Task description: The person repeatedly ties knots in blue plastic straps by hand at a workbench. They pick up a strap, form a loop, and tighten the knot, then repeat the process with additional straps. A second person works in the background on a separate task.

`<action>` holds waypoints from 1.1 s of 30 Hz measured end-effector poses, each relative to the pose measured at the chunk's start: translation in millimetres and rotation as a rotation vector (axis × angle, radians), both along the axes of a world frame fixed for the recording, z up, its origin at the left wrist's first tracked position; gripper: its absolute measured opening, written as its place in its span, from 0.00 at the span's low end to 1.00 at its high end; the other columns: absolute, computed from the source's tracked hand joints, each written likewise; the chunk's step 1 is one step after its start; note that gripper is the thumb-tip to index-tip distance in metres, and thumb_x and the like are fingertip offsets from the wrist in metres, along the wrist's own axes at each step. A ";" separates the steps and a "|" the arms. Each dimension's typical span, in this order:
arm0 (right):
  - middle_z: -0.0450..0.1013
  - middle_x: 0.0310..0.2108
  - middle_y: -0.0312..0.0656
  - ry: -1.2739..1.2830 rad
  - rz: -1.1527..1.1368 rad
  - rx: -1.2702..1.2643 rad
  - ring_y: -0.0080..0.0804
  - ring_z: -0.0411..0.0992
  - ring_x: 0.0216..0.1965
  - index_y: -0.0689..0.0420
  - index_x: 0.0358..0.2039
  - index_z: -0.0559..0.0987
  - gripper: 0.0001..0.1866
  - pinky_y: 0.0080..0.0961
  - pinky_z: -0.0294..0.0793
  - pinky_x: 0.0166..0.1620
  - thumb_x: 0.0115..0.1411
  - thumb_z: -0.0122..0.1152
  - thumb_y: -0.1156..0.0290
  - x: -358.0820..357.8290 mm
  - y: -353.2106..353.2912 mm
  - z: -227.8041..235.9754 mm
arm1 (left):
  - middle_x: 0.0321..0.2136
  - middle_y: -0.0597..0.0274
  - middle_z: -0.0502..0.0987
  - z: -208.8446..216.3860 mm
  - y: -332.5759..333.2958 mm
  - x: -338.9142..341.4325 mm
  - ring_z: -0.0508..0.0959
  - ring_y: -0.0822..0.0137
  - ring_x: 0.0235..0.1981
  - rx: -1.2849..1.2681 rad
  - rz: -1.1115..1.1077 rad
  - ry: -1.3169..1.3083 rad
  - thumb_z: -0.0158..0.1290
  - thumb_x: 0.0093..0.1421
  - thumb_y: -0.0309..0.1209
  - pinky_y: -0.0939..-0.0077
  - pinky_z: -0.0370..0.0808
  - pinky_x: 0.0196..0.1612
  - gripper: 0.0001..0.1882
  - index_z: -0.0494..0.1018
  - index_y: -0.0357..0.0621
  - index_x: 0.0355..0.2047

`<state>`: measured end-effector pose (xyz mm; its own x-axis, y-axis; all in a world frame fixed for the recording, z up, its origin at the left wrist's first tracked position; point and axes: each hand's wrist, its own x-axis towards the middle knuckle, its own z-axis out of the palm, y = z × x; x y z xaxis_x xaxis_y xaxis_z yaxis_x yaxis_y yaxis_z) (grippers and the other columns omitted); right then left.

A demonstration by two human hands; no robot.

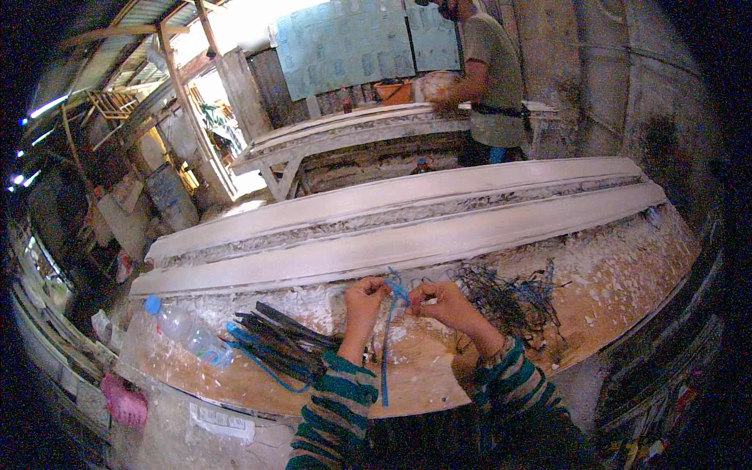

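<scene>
Over the front of the workbench, my left hand (365, 301) pinches a thin blue strip (386, 352) between thumb and fingers. One end of the strip hangs down toward the bench edge, and its upper part is bent in a loop between my hands. My right hand (443, 304) is closed on the same strip from the other side, with the fingertips pressed together. By my left forearm lies a bundle of black strips (286, 333), with a blue strip (270, 366) curving beside it. A tangle of thin black and blue strands (513, 301) lies to the right of my right hand.
Two long white boards (376, 249) run across the bench behind my hands. A clear plastic bottle with a blue cap (186, 329) lies at the left. White flakes cover parts of the wooden bench top (611, 274). Another person (495, 78) stands at a far table (352, 133) holding an orange bucket (393, 92).
</scene>
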<state>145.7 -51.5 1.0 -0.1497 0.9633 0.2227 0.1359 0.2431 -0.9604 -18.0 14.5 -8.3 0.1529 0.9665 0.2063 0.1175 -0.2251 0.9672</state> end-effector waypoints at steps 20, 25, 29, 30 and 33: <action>0.65 0.26 0.41 -0.391 -0.842 0.571 0.32 0.65 0.32 0.54 0.26 0.78 0.07 0.26 0.65 0.35 0.42 0.60 0.76 34.0 17.3 -5.0 | 0.16 0.71 0.67 -0.8 -16.8 13.3 0.65 0.80 0.16 -0.123 -0.363 0.040 0.55 0.48 0.31 0.86 0.62 0.19 0.08 0.69 0.42 0.22; 0.67 0.32 0.41 -0.264 -0.444 0.336 0.33 0.65 0.38 0.56 0.26 0.78 0.07 0.26 0.65 0.39 0.42 0.62 0.74 32.2 13.5 -4.2 | 0.17 0.68 0.70 -13.5 6.3 3.8 0.65 0.78 0.14 -0.075 0.006 0.055 0.54 0.47 0.27 0.84 0.61 0.14 0.05 0.71 0.39 0.22; 0.67 0.40 0.42 -0.096 0.084 0.148 0.33 0.63 0.44 0.57 0.28 0.78 0.08 0.28 0.63 0.46 0.44 0.62 0.71 16.8 5.4 5.6 | 0.15 0.68 0.69 -19.9 13.5 -4.3 0.64 0.78 0.12 -0.019 0.163 -0.157 0.53 0.47 0.26 0.84 0.60 0.13 0.04 0.71 0.39 0.22; 0.67 0.42 0.42 -0.101 0.186 0.103 0.33 0.63 0.45 0.56 0.28 0.78 0.09 0.28 0.62 0.47 0.45 0.62 0.70 11.5 3.2 7.6 | 0.14 0.68 0.69 -20.2 13.8 -5.2 0.64 0.78 0.12 -0.018 0.185 -0.182 0.53 0.47 0.26 0.84 0.60 0.13 0.04 0.71 0.39 0.22; 0.65 0.44 0.43 -0.102 0.290 0.047 0.34 0.62 0.46 0.55 0.29 0.78 0.10 0.30 0.59 0.50 0.44 0.63 0.69 -2.9 -5.6 9.4 | 0.13 0.68 0.68 -18.8 12.3 -5.4 0.64 0.78 0.11 -0.024 0.194 -0.170 0.53 0.47 0.26 0.84 0.59 0.13 0.03 0.71 0.40 0.21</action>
